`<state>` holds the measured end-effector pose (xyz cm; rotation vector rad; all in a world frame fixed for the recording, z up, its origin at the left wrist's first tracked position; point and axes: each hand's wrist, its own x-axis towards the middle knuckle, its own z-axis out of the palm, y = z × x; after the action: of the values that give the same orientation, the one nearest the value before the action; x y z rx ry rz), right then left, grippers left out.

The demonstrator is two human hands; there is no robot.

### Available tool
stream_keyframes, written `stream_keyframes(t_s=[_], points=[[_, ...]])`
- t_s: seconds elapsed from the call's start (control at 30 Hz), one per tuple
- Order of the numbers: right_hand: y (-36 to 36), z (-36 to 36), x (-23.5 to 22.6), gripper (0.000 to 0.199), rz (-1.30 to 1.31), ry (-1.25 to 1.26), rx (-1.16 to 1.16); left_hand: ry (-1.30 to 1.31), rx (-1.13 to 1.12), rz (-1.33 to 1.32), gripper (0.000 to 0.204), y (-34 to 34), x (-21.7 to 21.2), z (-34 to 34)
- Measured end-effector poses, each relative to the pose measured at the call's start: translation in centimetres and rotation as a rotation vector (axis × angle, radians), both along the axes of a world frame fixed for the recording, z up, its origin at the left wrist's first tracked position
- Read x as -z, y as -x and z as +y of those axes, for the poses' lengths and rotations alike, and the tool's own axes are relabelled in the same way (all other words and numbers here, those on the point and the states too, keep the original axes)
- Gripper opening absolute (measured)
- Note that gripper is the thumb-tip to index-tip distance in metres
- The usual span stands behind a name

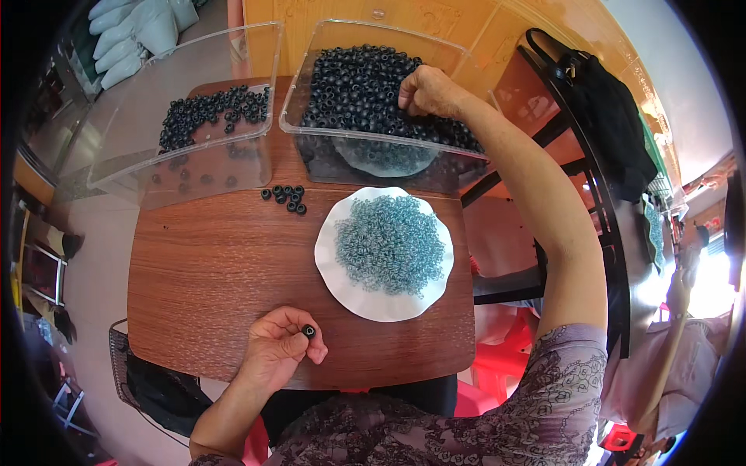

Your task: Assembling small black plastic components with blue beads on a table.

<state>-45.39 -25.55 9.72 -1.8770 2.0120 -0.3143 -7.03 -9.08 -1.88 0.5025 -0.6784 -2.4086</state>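
Observation:
My left hand [281, 342], above the near edge of the table, pinches a small black round part [309, 332] with a hole and a paler ring in its end. At the far right my right hand [430, 92] reaches into a clear plastic box [388, 142] heaped with similar black parts [353, 89]. Its fingers are bent together over the heap, and their tips are hidden. Between my hands stands a white plate with a scalloped rim [332, 290], piled with tiny translucent blue-green rings [391, 247]. Several loose black parts [287, 196] lie left of the plate.
A second clear box [116, 167] at the far left holds fewer black parts [214, 113]. Wooden cabinet doors [291, 17] stand behind the table [210, 272]. To the right are a dark rack with a black bag [610, 116] and another person [676, 365].

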Motion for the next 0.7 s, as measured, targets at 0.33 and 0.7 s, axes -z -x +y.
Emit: stream_keyframes(t_s=[0.33,0.7], points=[[-3.4,4.4,-3.8,0.018,-0.218,-0.133,-0.119,0.002,0.0,-0.028,0.025,-0.1,-0.2,-0.1],[-4.1,4.8,-2.7,0.015,-0.09,-0.124,0.038,0.012,0.004,-0.049,0.026,-0.1,-0.3,0.1]])
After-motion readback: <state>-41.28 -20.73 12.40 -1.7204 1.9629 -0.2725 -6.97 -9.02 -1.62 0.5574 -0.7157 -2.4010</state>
